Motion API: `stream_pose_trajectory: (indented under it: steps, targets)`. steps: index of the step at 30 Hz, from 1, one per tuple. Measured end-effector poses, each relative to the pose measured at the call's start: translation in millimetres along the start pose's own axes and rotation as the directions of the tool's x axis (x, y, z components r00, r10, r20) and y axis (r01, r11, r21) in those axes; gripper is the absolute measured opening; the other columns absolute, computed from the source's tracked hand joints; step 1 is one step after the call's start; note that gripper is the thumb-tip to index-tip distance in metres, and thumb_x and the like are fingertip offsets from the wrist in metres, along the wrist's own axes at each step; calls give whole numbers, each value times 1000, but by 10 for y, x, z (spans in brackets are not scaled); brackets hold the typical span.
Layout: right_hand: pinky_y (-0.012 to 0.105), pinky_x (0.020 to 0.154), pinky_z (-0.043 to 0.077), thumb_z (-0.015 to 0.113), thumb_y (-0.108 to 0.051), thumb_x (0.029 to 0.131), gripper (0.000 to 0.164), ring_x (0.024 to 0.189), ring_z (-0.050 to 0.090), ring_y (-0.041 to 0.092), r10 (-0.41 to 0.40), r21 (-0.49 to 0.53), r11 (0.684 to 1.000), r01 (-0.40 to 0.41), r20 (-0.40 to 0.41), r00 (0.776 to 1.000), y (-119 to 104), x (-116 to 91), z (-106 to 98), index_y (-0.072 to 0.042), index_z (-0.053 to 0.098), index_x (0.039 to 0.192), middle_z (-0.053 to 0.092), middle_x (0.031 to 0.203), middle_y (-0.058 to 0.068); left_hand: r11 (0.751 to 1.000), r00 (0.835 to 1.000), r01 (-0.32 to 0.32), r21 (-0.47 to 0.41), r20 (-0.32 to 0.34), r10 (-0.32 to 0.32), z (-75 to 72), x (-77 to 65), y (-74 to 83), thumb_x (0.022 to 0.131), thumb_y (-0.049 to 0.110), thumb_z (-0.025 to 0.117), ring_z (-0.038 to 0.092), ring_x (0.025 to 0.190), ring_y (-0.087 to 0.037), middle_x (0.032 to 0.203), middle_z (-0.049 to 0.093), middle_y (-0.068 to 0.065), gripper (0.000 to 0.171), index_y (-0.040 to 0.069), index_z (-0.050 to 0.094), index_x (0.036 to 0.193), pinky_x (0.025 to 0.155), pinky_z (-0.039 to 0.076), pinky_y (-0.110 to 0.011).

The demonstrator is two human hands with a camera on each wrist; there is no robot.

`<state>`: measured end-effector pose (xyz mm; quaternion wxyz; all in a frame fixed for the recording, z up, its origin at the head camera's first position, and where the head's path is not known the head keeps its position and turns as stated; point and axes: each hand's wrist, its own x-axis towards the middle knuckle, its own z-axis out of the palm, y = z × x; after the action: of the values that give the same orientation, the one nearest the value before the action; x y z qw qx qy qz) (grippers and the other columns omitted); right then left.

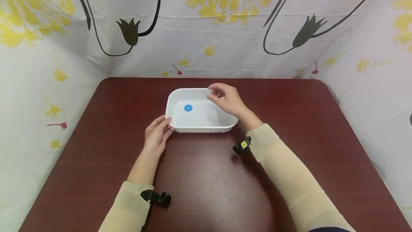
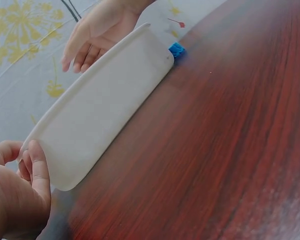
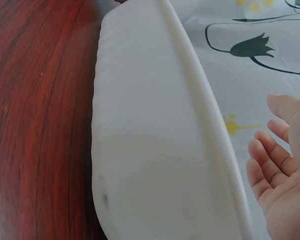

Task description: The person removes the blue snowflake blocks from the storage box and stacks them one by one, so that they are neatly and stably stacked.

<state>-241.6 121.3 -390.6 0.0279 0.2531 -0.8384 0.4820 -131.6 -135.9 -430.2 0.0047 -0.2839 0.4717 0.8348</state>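
Observation:
A white rectangular plastic tray [image 1: 199,130] stands on the table, with a blue flower-shaped piece [image 1: 188,107] lying on its floor, left of centre. My left hand [image 1: 157,134] grips the tray's near left corner, thumb at the rim and fingers on the outer wall; the left wrist view shows this hand [image 2: 25,185] at the corner too. Over the tray's right part hovers my right hand [image 1: 226,99], fingers loosely bent and nothing seen between them. In the right wrist view that hand [image 3: 282,170] is apart from the rim.
The dark red-brown wooden table [image 1: 199,178] reaches to a patterned cloth [image 1: 180,46] hung around its back and sides. A small blue object [image 2: 177,50] sits beyond the tray's far end in the left wrist view; its kind is unclear. Each sleeve carries a black wrist camera [image 1: 157,197].

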Motion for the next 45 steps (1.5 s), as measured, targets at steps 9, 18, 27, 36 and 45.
stream_pose_trajectory:
  steps: [9,18,27,36,45]
  targets:
    - [34,83,57,74,-13,93,29,90,64,23,14,26,1000,-15,55,998,-28,89,207,4,67,115,68,95,12,999,999,-36,-28,19,36,-20,-10,-10,92,-3,67,63,68,-10,76,65,-1,20,5,63,110,70,62,-22]
    - [32,82,56,74,-15,94,30,91,64,23,49,-15,999,-48,107,993,-38,198,395,4,68,117,67,95,10,1000,999,-21,14,31,21,-3,-24,-13,92,-3,69,65,75,-11,86,66,0,39,-1,56,128,75,61,-21]
    - [29,83,56,74,-15,94,27,91,66,22,78,-68,995,-69,146,986,-9,289,560,1,69,116,68,94,10,1000,1000,-11,21,12,11,-3,-3,-17,91,-2,70,65,78,-14,90,66,-2,38,1,59,128,76,62,-22]
    - [31,88,56,74,-17,94,29,96,65,24,128,-157,984,-89,256,958,53,320,624,0,69,118,68,100,12,1000,1000,-8,11,15,8,-10,0,-9,91,-4,70,65,76,-12,91,66,-3,36,2,60,125,75,62,-22]
    - [31,89,55,73,-16,95,26,95,63,23,168,-193,976,-103,361,917,132,312,670,-2,68,116,67,99,11,1000,1000,5,17,9,-5,-33,21,20,92,-2,69,64,79,-12,90,65,-2,35,3,60,126,77,61,-22]
